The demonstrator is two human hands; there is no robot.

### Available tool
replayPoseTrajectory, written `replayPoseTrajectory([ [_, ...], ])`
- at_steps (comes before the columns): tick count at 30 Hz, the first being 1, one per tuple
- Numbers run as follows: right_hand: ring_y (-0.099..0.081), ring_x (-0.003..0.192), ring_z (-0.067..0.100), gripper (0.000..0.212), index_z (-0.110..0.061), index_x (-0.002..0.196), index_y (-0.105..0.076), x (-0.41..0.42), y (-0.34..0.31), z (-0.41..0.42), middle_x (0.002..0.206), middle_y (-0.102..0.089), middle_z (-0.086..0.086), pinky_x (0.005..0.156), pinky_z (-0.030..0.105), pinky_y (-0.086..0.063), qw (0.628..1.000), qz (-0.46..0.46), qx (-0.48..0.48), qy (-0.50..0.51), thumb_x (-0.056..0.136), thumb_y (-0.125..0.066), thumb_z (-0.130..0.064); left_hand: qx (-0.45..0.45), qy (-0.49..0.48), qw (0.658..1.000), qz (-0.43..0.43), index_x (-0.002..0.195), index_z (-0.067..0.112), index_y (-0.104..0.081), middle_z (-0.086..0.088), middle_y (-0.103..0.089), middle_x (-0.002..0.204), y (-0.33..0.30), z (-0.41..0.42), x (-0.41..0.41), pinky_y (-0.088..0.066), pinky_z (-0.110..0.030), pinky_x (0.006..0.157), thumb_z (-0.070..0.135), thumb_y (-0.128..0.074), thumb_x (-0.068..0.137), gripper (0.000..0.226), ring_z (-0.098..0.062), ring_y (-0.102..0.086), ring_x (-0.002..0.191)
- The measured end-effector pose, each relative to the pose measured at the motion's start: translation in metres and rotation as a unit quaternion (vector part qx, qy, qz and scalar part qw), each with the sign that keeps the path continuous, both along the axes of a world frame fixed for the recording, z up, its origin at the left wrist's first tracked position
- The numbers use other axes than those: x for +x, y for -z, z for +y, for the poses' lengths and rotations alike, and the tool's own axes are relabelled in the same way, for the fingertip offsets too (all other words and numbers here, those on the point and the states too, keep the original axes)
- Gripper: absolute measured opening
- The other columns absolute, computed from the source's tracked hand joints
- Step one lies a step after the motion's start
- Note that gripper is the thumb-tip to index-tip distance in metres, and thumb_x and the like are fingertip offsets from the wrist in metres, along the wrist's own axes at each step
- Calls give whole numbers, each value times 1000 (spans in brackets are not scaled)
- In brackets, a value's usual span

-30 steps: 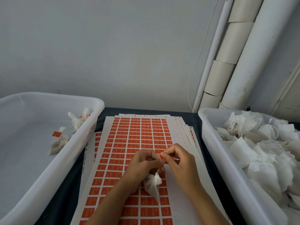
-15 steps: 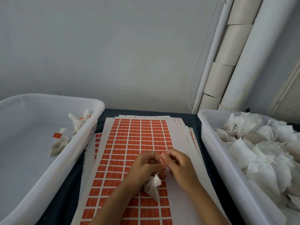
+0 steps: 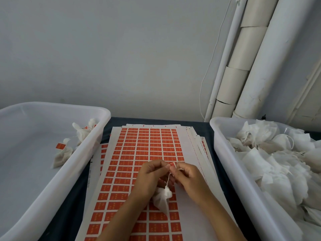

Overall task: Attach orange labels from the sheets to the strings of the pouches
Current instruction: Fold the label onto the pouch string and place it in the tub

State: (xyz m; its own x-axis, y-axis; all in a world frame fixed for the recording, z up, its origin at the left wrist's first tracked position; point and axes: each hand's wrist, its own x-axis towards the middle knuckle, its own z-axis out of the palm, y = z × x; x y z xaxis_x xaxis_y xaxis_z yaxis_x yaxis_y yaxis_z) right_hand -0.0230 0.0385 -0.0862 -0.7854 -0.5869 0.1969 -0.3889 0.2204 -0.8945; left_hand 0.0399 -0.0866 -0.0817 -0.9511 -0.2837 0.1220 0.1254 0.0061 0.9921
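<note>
Since a second ago the two hands have drawn a little lower in the frame and the pouch now hangs further below them, its string pulled out longer. At lower centre the left hand (image 3: 150, 178) and right hand (image 3: 188, 176) meet above the top label sheet (image 3: 145, 153), fingertips together on a small orange label (image 3: 172, 164); both seem to pinch it, though which fingers hold the string (image 3: 168, 180) is hard to tell. The white pouch (image 3: 162, 197) dangles from that string just under the hands, over the sheet. More sheets (image 3: 199, 146) lie fanned beneath. In the left bin (image 3: 97, 141), at mid left, lie labelled pouches (image 3: 62, 154), one orange tag showing. The right bin (image 3: 225, 162), at the right edge, is heaped with unlabelled pouches (image 3: 281, 162). White pipes (image 3: 251, 66) stand at upper right
</note>
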Motion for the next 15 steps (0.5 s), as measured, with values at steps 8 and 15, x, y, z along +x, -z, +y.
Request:
replayPoseTrajectory([
  [8, -49, 51, 2, 36, -14, 65, -50, -3, 0, 6, 54, -54, -8, 58, 12, -43, 999, -23, -31, -20, 98, -39, -23, -74, 135, 987, -55, 94, 2, -64, -10, -69, 84, -7, -17, 4, -51, -25, 74, 29, -47, 95, 32, -20, -64, 77],
  [15, -47, 50, 5, 37, -13, 66, -48, -5, -1, 9, 53, -52, -7, 55, 14, -42, 996, -74, -35, -24, 97, -37, -28, -316, 258, 900, -156, 100, 42, -59, 30, -59, 100, -20, -46, 24, -45, -3, 78, 28, -77, 75, 34, 9, -54, 98],
])
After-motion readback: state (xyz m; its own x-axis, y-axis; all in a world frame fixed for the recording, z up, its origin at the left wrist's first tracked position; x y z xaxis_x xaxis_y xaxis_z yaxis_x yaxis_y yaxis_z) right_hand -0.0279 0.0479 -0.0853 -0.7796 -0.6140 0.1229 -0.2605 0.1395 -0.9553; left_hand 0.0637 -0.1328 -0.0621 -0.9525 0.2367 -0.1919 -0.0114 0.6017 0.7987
